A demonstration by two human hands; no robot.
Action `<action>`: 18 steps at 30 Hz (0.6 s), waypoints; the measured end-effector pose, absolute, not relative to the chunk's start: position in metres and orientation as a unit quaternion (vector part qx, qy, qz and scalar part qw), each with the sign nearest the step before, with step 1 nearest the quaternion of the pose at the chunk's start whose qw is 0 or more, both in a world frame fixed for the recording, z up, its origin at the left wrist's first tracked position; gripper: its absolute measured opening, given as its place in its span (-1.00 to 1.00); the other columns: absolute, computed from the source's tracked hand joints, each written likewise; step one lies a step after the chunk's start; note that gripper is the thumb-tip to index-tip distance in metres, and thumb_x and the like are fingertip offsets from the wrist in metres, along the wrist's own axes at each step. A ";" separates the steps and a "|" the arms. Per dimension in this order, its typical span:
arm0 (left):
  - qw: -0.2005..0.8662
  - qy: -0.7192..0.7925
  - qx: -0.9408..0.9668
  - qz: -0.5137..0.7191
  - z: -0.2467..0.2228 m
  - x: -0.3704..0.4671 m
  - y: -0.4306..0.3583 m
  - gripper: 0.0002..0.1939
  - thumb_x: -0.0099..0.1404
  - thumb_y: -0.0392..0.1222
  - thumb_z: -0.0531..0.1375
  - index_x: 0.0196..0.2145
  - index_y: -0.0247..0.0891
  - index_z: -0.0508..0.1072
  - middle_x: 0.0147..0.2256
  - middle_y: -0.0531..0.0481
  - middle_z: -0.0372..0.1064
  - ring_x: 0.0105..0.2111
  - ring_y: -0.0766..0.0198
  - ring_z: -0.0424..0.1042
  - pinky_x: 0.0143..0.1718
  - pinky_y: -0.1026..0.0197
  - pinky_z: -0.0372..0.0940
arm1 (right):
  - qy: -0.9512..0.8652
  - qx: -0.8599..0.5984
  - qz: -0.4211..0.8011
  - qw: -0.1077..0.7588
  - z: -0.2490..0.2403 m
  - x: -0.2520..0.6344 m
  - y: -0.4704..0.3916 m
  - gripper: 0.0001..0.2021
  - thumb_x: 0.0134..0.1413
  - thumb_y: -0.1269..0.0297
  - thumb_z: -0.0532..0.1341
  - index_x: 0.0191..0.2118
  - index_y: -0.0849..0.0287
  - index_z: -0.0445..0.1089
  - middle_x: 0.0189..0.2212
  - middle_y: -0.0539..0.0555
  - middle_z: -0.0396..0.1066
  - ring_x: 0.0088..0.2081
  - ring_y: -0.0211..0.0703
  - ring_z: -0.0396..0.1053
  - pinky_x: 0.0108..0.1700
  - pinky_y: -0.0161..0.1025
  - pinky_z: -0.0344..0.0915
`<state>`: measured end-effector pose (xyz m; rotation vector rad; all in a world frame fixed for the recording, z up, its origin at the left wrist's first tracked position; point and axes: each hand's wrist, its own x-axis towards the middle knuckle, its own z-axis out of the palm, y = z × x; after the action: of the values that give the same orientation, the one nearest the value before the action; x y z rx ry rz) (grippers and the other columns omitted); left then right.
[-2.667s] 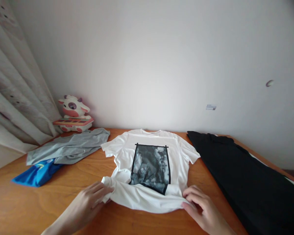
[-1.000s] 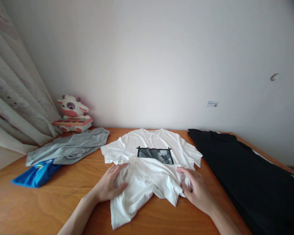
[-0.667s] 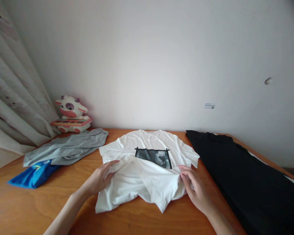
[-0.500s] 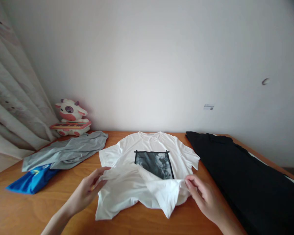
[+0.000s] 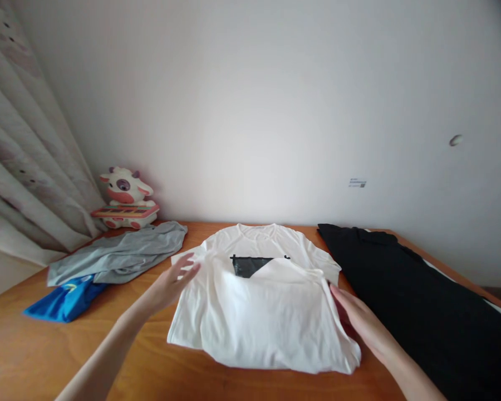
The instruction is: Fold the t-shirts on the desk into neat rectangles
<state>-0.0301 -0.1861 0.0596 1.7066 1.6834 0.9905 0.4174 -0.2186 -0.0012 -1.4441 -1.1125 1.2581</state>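
A white short-sleeved T-shirt (image 5: 271, 317) lies on the wooden table, collar toward the wall. Its lower part is folded up over the front, so only the top strip of a dark printed picture (image 5: 246, 266) shows. My left hand (image 5: 178, 275) is over the shirt's left side near the sleeve, its fingers spread and holding nothing. At the right edge of the folded part, my right hand (image 5: 353, 312) is closed on the cloth near the turned-up hem. Some of its fingers are hidden by the fabric.
On the left lie a grey garment (image 5: 121, 253) and a blue cloth (image 5: 67, 301), partly under the grey one. A cow-shaped toy keyboard (image 5: 126, 200) stands behind them by the curtain (image 5: 29, 167). Black trousers (image 5: 401, 301) stretch along the right side of the wooden table (image 5: 150, 362).
The shirt's bottom has been turned further up toward the collar, covering more of the print. My left hand has let go of the cloth and opened; my right moved up and slightly right.
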 end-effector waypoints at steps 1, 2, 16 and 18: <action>0.249 0.640 0.656 0.313 0.051 -0.034 -0.191 -0.33 0.15 0.41 0.15 -0.04 -0.19 0.48 -0.15 -0.18 0.55 -0.17 0.00 0.56 -0.16 0.06 0.42 | -0.480 -0.599 0.492 0.411 -0.005 0.423 -0.223 -0.39 -0.11 -0.38 0.27 -0.28 0.15 0.55 -0.36 0.14 0.57 -0.14 0.14 0.52 -0.08 -0.09 0.43; 0.226 0.650 0.678 0.259 0.041 -0.040 -0.200 -0.40 0.18 0.38 0.14 -0.10 -0.18 0.50 -0.20 -0.15 0.55 -0.21 0.01 0.56 -0.16 0.05 0.41 | -0.507 -0.610 0.477 0.378 -0.010 0.430 -0.231 -0.37 -0.07 -0.37 0.25 -0.21 0.16 0.56 -0.31 0.15 0.58 -0.10 0.14 0.52 -0.04 -0.10 0.43; 0.352 0.590 0.592 0.422 0.038 -0.077 -0.266 -0.57 0.22 0.29 0.24 -0.44 -0.15 0.44 -0.42 0.04 0.40 -0.35 0.18 0.37 -0.24 0.24 0.37 | -0.576 -0.622 0.384 0.365 0.005 0.447 -0.269 -0.48 0.03 -0.34 0.20 -0.38 0.09 0.45 -0.48 -0.02 0.44 -0.38 -0.13 0.40 -0.30 -0.36 0.37; 0.368 0.609 0.543 0.446 0.035 -0.094 -0.276 -0.50 0.12 0.34 0.29 -0.54 -0.17 0.39 -0.52 0.07 0.31 -0.44 0.22 0.31 -0.36 0.26 0.34 | -0.568 -0.643 0.368 0.358 0.002 0.457 -0.279 -0.49 -0.01 -0.33 0.23 -0.41 0.08 0.44 -0.50 -0.03 0.45 -0.39 -0.14 0.41 -0.31 -0.39 0.37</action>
<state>-0.0943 -0.2762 0.0348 1.3943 1.5639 1.1449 0.4568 -0.2794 0.0025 -1.6582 -1.4665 0.9485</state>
